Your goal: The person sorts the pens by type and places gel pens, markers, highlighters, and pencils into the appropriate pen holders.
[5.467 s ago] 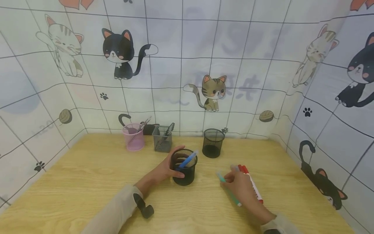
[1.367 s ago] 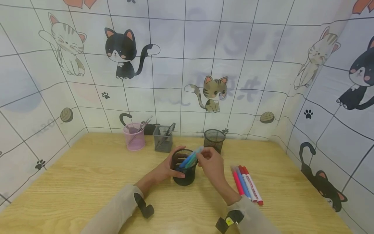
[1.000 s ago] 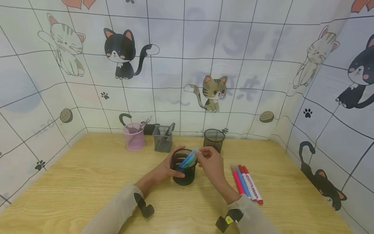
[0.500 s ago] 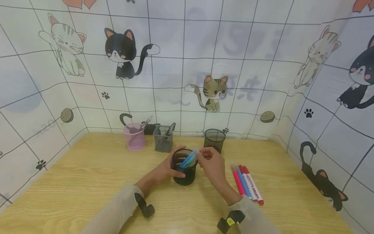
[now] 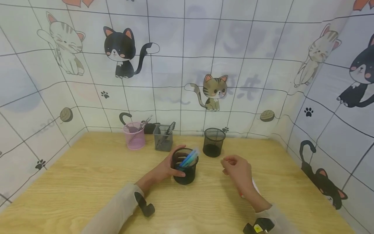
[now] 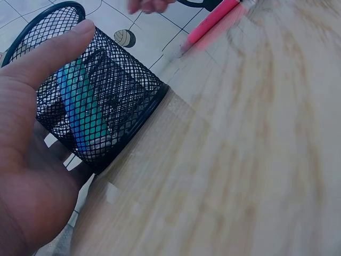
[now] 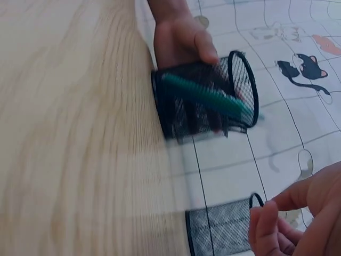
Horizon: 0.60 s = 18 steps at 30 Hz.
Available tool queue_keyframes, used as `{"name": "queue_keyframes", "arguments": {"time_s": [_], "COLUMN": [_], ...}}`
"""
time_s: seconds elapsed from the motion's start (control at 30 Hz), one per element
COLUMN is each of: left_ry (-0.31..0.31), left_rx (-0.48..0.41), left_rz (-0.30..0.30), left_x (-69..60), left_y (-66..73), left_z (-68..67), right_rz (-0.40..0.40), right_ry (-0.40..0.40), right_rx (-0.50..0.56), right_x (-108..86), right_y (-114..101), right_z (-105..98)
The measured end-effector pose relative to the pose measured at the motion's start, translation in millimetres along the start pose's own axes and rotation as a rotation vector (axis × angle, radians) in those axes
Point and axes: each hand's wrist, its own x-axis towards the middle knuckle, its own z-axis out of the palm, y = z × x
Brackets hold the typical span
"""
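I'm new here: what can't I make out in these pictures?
- Head view: how many markers lie on the table; the right hand mostly covers them.
- Head view: what the dark things in the square holder are; too small.
- Right wrist view: the lower mesh cup in full; the bottom edge crops it.

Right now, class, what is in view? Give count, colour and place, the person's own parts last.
Held cup: one, black mesh, table centre
Blue pen: one, blue, in held cup
Green pen: one, green, in held cup
Markers: at least two, pink and white, on table, mostly hidden in head view
Back cup: one, black mesh, table's back
Square holder: one, grey, back, dark items inside
Pink holder: one, pink, back left, thin items inside
Table: one, light wood, below
Wall covering: one, white with cats, behind
Wrist cameras: two, black, on wrists
Sleeves: two, beige, forearms
Left hand: one, gripping held cup
Right hand: one, near markers
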Motion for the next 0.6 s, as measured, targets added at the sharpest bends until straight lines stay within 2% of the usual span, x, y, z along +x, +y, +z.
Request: {"name": "queue_keyframes", "arguments": {"time_s": [0.2,0.6], "left_ry": [0.0,0.003], "left_rx": [0.003,0.003], "left_rz": [0.006,-0.005], "left_x": [-0.4,-1.0], "left_y": [1.4,0.5], "left_z": [1.3,1.0], "right_rz": [-0.015,-0.056], "right_ry": [0.038,0.051], "right_rx": [-0.166,-0.244], "right_x": [0.6,-1.4], "right_y": [19,35], "right_z": [-23,-27]}}
